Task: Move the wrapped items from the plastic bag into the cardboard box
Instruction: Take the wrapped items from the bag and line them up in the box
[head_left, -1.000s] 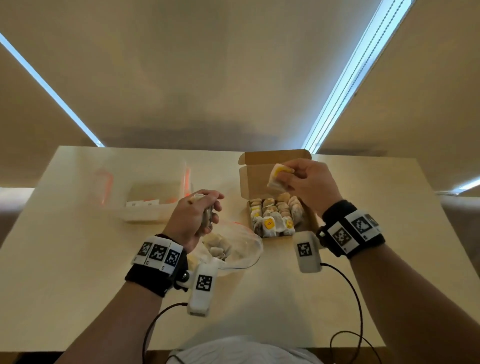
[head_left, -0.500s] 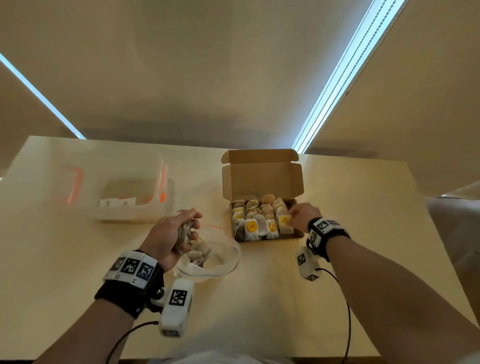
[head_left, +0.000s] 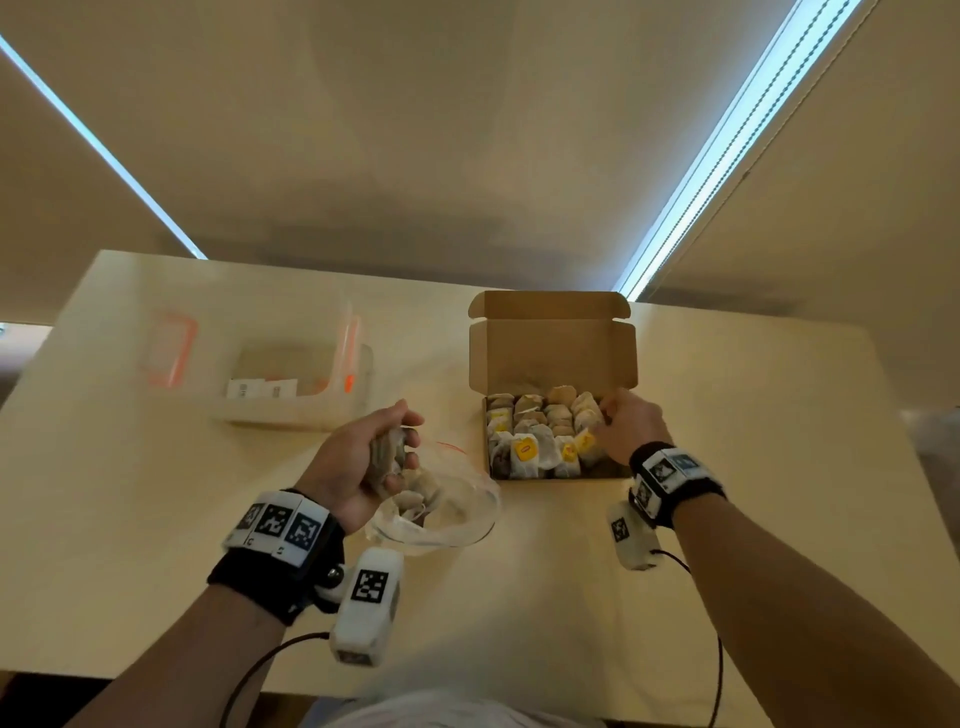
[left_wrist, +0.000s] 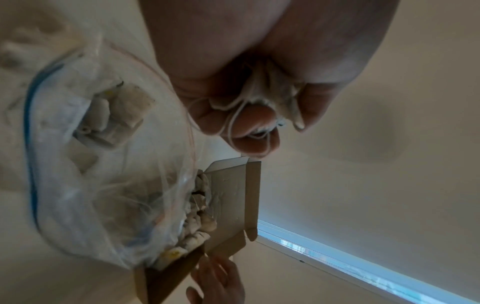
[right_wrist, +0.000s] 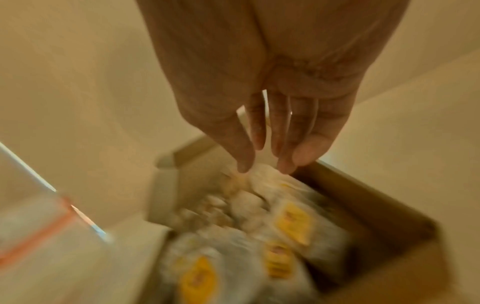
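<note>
An open cardboard box (head_left: 550, 358) stands mid-table, filled with several wrapped tea bags (head_left: 535, 441), some with yellow labels (right_wrist: 291, 222). To its left lies a clear plastic bag (head_left: 447, 514) with more wrapped bags inside (left_wrist: 114, 117). My left hand (head_left: 363, 457) hovers over the bag's mouth and grips a small bunch of wrapped bags with strings (left_wrist: 262, 96). My right hand (head_left: 623, 426) reaches into the box's right side; its fingers (right_wrist: 283, 144) are straight, tips touching the top of the packed bags, holding nothing.
A clear plastic container (head_left: 291, 379) with orange latches stands at the back left of the pale table (head_left: 779, 467). Wrist cables trail off the table's near edge. A bright window strip runs along the wall behind.
My right hand came down from above the box with a yellow-labelled bag, set it in the front right row and let go. The left hand kept its grip over the plastic bag.
</note>
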